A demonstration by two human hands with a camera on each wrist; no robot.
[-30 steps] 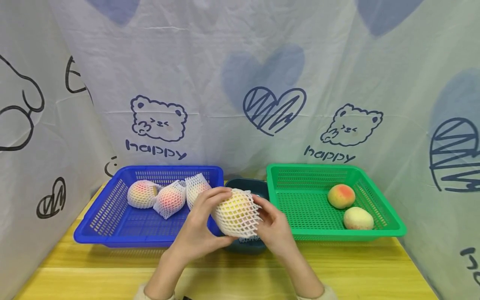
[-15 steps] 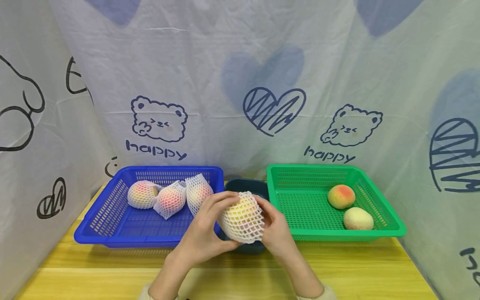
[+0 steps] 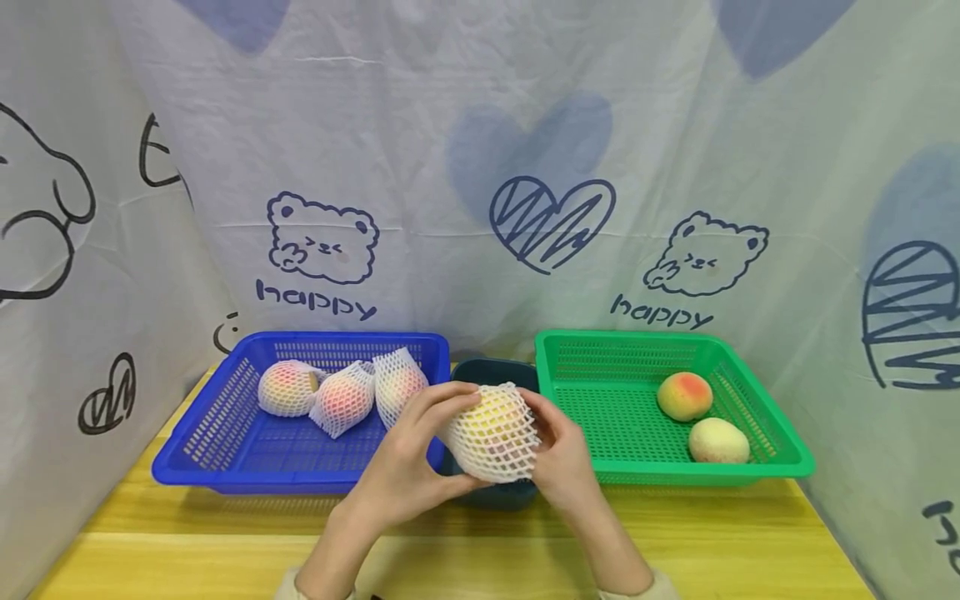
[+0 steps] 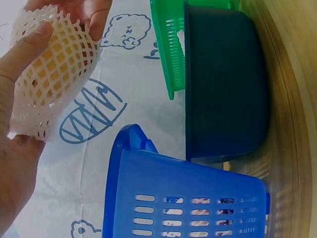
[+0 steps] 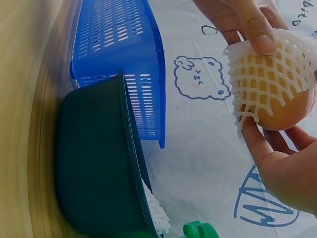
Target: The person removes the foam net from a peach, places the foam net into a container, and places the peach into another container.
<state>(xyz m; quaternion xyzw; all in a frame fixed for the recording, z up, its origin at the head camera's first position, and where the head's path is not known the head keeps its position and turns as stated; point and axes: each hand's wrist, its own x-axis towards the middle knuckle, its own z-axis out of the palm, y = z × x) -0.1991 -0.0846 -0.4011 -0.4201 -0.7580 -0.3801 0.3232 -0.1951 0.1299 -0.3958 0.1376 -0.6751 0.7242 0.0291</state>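
Netted peach held in both hands, higher than the rim of the dark bin.
Fingers of the left hand grip the foam net around the peach; fingers of the right hand grip the opposite side. The step in hand appears to be adjusting the net; the next move likely calls for drawing its edge over the bare portion. The net's long axis runs roughly crosswise between the hands, bare fruit toward the right hand; stem direction cannot be determined.
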